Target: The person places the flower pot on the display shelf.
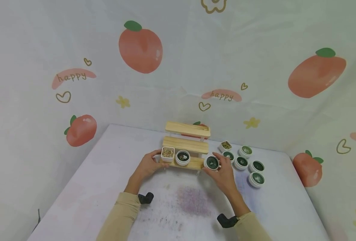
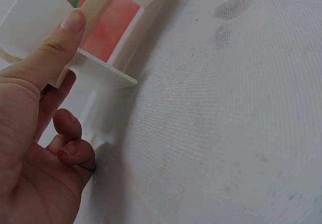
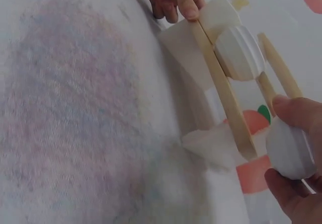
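A three-tier wooden shelf stand (image 1: 185, 144) with white supports stands at the table's back. My left hand (image 1: 147, 164) grips the left end of its lowest board (image 3: 221, 83), thumb on the board's edge and a finger beneath. Beside that thumb, a square white pot (image 1: 167, 153) of tan grains sits on the board. A round white pot (image 1: 183, 158) with dark contents stands right of it. My right hand (image 1: 224, 174) pinches another round white pot (image 3: 289, 148), dark green inside, by its sides at the board's right end. Whether its base touches the board, I cannot tell.
Right of the stand are several round white pots with green contents, among them one at the front (image 1: 256, 180), and a square grain-filled pot (image 1: 225, 146) behind. A fruit-printed cloth (image 1: 178, 83) hangs behind the white table (image 1: 105, 174).
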### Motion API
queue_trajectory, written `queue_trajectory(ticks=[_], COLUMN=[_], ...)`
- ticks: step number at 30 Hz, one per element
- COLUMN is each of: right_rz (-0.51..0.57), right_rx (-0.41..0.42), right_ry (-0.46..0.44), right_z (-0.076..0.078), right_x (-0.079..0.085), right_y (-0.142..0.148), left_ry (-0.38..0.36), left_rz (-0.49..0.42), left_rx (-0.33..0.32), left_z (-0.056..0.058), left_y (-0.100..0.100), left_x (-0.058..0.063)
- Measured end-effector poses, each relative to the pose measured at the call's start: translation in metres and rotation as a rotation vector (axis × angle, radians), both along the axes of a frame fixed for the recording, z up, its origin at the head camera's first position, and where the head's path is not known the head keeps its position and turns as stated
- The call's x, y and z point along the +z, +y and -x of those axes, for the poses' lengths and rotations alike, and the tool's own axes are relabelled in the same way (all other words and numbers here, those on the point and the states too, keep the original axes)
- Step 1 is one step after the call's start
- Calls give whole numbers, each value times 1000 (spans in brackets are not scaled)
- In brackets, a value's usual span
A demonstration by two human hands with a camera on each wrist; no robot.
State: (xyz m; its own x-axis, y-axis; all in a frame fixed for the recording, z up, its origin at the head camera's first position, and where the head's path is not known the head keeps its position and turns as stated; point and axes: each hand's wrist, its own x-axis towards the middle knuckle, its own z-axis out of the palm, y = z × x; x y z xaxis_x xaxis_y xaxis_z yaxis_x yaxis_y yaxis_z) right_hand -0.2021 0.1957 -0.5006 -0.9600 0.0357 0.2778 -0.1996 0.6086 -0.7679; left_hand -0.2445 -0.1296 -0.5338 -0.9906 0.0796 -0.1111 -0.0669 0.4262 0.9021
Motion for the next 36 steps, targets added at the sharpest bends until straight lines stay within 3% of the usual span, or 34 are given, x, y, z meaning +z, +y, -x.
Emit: queue_trajectory(ticks=[3, 12, 24, 36], right_rz=[42, 94, 180, 187], right_rx=[-8, 4, 16, 24], right_ry=[-3, 124, 106, 132], right_z=[0, 5, 9, 7], right_x=[-1, -8, -17, -21], right_y=[-7, -21, -34, -40], left_ry=[8, 1, 5, -5], left_rz=[11, -1, 9, 19], left_rx=[1, 0, -1, 2], left_z=[0, -1, 1, -1], left_y=[0, 1, 0, 1], left_x=[0, 2, 3, 4])
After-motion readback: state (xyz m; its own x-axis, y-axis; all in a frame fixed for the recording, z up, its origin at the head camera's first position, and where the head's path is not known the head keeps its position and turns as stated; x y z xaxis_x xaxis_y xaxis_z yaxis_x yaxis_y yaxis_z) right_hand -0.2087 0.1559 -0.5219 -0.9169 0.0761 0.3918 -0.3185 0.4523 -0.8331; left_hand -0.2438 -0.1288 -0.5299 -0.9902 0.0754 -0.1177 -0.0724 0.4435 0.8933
